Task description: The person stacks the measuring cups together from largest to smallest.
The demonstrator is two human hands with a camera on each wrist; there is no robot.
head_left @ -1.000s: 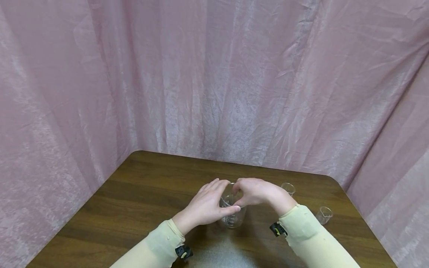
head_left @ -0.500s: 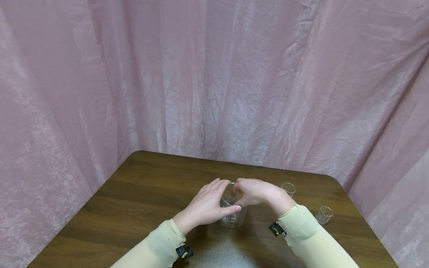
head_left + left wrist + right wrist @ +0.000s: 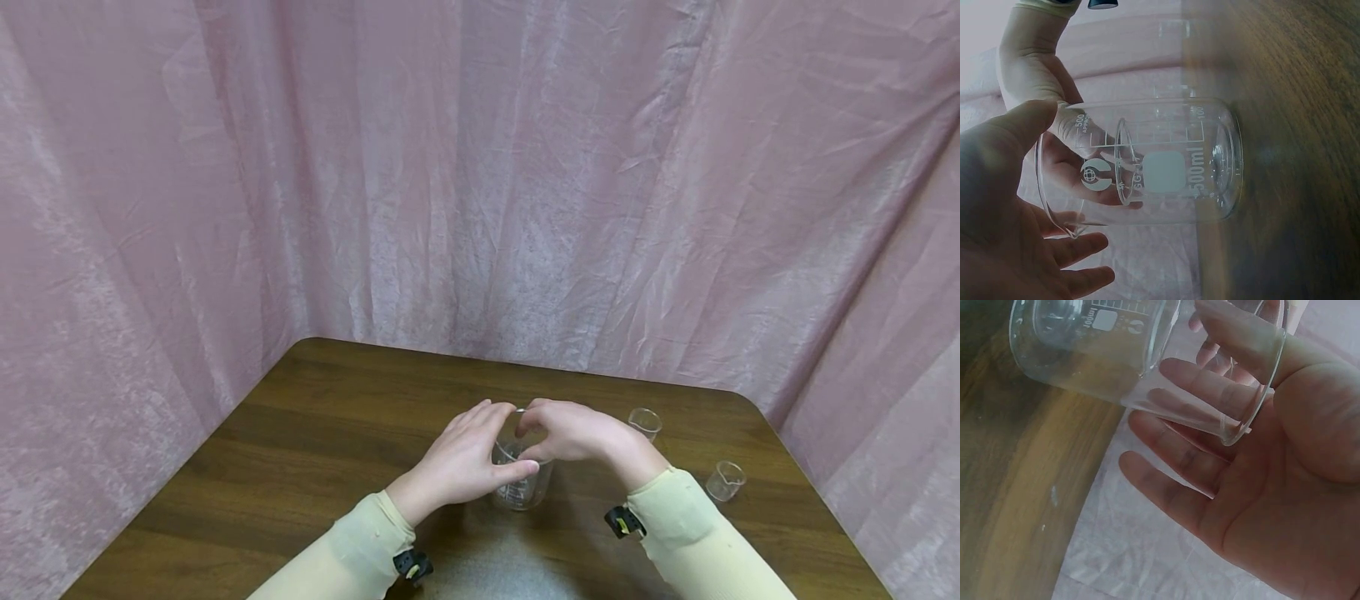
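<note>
A 500 ml glass beaker (image 3: pixel 521 493) stands upright on the table, and a smaller 100 ml beaker (image 3: pixel 1105 320) stands inside it. My left hand (image 3: pixel 472 457) holds the large beaker near its rim, thumb on the near side and the other fingers spread round the far side. From the right, my right hand (image 3: pixel 573 431) reaches over the rim. Its thumb and index finger are inside the large beaker, spread apart with the tips close to the small beaker's rim. In the right wrist view, the other fingers (image 3: pixel 1169 494) extend loosely beside the glass.
Two small glass beakers stand to the right: one farther back (image 3: pixel 645 423) behind the right wrist, one (image 3: pixel 726 482) near the right sleeve. The wooden table (image 3: pixel 337 417) has rounded far corners. Pink curtains (image 3: pixel 480 183) hang round it.
My right hand has shifted very slightly, its thumb and index finger now a little farther apart inside the large beaker. The left hand and the beakers stay in place.
</note>
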